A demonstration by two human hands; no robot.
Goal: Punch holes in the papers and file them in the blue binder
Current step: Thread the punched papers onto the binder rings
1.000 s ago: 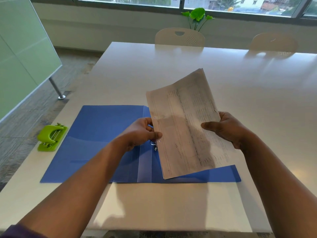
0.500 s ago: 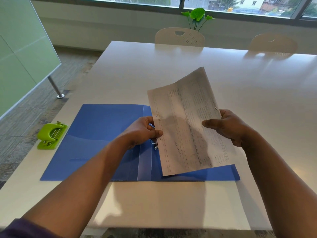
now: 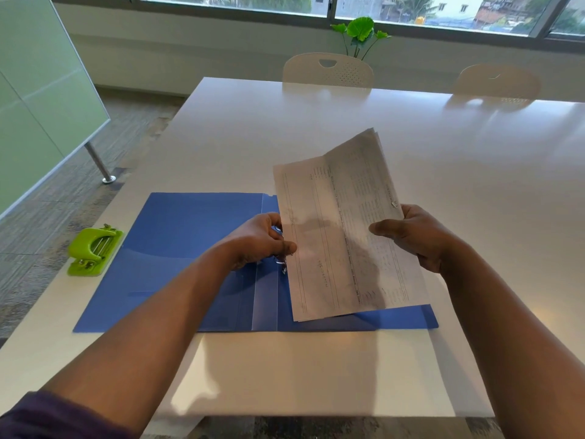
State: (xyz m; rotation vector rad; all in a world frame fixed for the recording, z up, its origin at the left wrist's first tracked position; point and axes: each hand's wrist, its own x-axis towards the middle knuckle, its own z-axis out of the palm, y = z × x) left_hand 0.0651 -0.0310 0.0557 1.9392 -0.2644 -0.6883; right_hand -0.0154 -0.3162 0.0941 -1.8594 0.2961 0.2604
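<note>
Blue binder point(image 3: 177, 248) open flat on table point(image 3: 316, 128); papers point(image 3: 342, 236) tilted above its right half, pinched by left hand point(image 3: 256, 240) beside rings point(image 3: 280, 259), gripped by right hand point(image 3: 411, 236). Green punch point(image 3: 93, 250) left of binder.

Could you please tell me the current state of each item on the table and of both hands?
Binder: open, flat on the table.
Papers: held tilted above the binder's right half.
Hole punch: untouched, left of the binder.
Left hand: pinches the papers' left edge near the rings.
Right hand: grips the papers' right edge.
</note>
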